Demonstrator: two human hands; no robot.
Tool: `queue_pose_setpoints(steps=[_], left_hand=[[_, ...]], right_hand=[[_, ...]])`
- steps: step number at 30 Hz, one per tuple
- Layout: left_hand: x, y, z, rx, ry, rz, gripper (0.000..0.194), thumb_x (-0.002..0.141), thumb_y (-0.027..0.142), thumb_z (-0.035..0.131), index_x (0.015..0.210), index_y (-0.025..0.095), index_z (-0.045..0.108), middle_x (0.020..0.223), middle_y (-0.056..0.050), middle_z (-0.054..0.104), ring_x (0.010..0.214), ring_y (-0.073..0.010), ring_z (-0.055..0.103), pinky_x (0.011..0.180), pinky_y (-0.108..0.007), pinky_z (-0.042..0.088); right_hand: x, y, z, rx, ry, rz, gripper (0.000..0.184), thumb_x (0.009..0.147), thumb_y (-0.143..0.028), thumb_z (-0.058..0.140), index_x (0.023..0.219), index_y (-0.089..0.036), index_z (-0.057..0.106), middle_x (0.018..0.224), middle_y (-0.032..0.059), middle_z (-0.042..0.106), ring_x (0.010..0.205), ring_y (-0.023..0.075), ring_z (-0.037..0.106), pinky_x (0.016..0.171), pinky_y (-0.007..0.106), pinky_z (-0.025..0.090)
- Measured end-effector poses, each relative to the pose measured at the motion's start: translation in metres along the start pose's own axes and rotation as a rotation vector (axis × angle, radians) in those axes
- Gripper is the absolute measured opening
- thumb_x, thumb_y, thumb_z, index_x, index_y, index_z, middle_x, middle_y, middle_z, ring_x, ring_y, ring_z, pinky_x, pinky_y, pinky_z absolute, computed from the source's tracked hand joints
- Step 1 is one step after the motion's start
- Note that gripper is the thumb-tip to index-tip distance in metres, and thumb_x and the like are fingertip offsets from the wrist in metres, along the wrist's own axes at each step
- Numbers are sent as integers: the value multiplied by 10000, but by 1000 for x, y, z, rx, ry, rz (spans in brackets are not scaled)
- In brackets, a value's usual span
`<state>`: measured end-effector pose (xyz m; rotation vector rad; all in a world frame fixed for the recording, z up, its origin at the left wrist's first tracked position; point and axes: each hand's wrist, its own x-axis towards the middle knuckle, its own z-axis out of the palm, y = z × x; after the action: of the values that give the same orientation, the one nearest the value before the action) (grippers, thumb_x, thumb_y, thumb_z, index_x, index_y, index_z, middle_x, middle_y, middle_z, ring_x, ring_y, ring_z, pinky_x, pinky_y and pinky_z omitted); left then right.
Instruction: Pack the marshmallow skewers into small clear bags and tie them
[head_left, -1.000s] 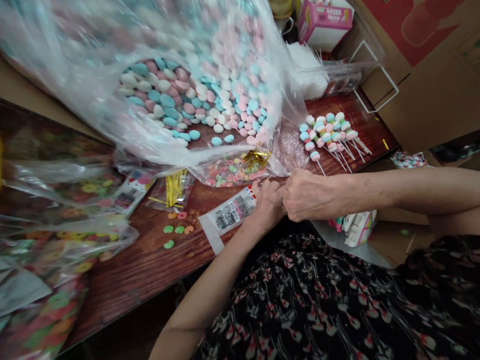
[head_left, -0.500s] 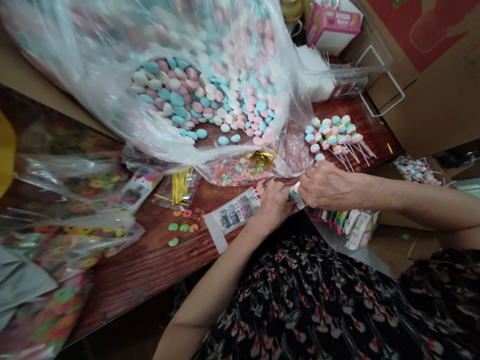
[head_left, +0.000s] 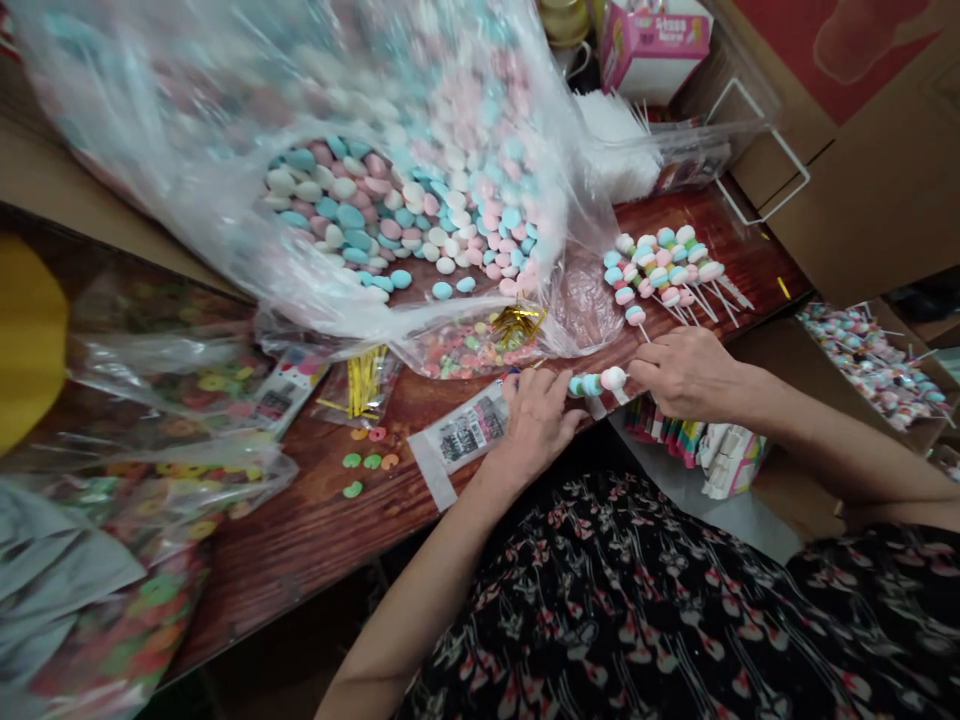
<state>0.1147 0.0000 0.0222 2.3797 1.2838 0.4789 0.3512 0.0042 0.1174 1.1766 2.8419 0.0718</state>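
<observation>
A marshmallow skewer of blue, green and white pieces spans the gap between my hands, low over the table's front edge. My left hand has its fingers bent over the skewer's left end, which they hide. Under that hand lie clear printed bags. At the skewer's white right end, my right hand is closed in a pinch; the stick itself is mostly hidden by the fingers. Behind the right hand lies a pile of finished marshmallow skewers on white sticks.
A large plastic bag of pastel marshmallows lies open at the back. Gold twist ties and loose gummy rings lie to the left, beside bags of gummy rings. A box of wrapped skewers stands at right.
My right hand has moved right, away from my left hand, so more of the marshmallow skewer shows between them. The left hand stays over the bags. The view has shifted slightly.
</observation>
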Motion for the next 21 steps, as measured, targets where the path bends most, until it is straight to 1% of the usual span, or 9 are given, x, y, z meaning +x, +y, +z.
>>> queue_pose_setpoints(steps=[2, 3, 5, 8, 11, 14, 16, 19, 21], left_hand=[[-5, -5, -5, -74, 74, -32, 557, 781, 373, 714, 1276, 163, 571, 1153, -147, 628, 1069, -304, 527, 954, -477, 387], [-7, -7, -8, -135, 114, -49, 576, 781, 390, 716, 1288, 161, 568, 1180, -151, 626, 1085, -300, 532, 958, -468, 407], [-11, -10, -14, -307, 165, -86, 542, 811, 412, 682, 1286, 173, 582, 1204, -141, 641, 1104, -279, 558, 969, -444, 440], [-17, -9, -19, -623, 149, -190, 415, 900, 424, 560, 1233, 191, 643, 1163, -98, 699, 1054, -232, 632, 965, -397, 481], [-22, -4, -17, -844, 148, -314, 378, 912, 439, 535, 1127, 185, 715, 1071, -69, 749, 970, -217, 682, 933, -374, 515], [-27, 2, -11, -907, 182, -342, 341, 878, 435, 592, 1069, 199, 745, 1057, -60, 759, 952, -222, 697, 939, -380, 524], [-31, 6, -6, -928, 168, -336, 321, 876, 428, 598, 1057, 212, 751, 1059, -57, 759, 945, -219, 701, 934, -378, 528], [-35, 10, 0, -996, 135, -360, 345, 897, 438, 566, 1068, 197, 743, 1026, -66, 764, 905, -208, 704, 889, -363, 542], [-35, 11, -1, -1015, 144, -365, 375, 922, 444, 526, 1108, 186, 724, 1037, -74, 758, 923, -204, 697, 895, -357, 535]], right_hand=[[-11, 4, 8, 54, 89, 75, 179, 831, -118, 468, 767, -154, 630, 685, 25, 611, 594, 127, 458, 568, 290, 205], [-17, 5, 13, 108, 136, 110, 198, 847, -120, 457, 769, -156, 635, 670, 19, 603, 596, 126, 469, 568, 282, 227], [-26, 3, 25, 268, 233, 172, 218, 880, -130, 441, 798, -157, 642, 674, 12, 606, 615, 120, 499, 591, 257, 297], [-33, -8, 41, 527, 353, 233, 201, 909, -164, 451, 829, -155, 635, 700, 16, 625, 633, 111, 537, 640, 231, 383], [-31, -24, 51, 640, 418, 262, 192, 907, -185, 467, 816, -159, 634, 682, 19, 623, 619, 117, 556, 638, 233, 418], [-28, -38, 57, 632, 445, 282, 178, 891, -182, 477, 816, -165, 637, 695, 31, 637, 632, 133, 576, 647, 249, 439], [-29, -46, 60, 644, 464, 303, 170, 885, -180, 482, 812, -170, 635, 692, 32, 636, 625, 136, 572, 638, 255, 442], [-31, -57, 66, 747, 518, 351, 158, 884, -193, 495, 797, -184, 627, 673, 17, 616, 596, 137, 554, 610, 262, 438], [-33, -64, 69, 845, 545, 404, 142, 882, -208, 514, 792, -199, 623, 673, 6, 605, 594, 143, 555, 602, 272, 439]])
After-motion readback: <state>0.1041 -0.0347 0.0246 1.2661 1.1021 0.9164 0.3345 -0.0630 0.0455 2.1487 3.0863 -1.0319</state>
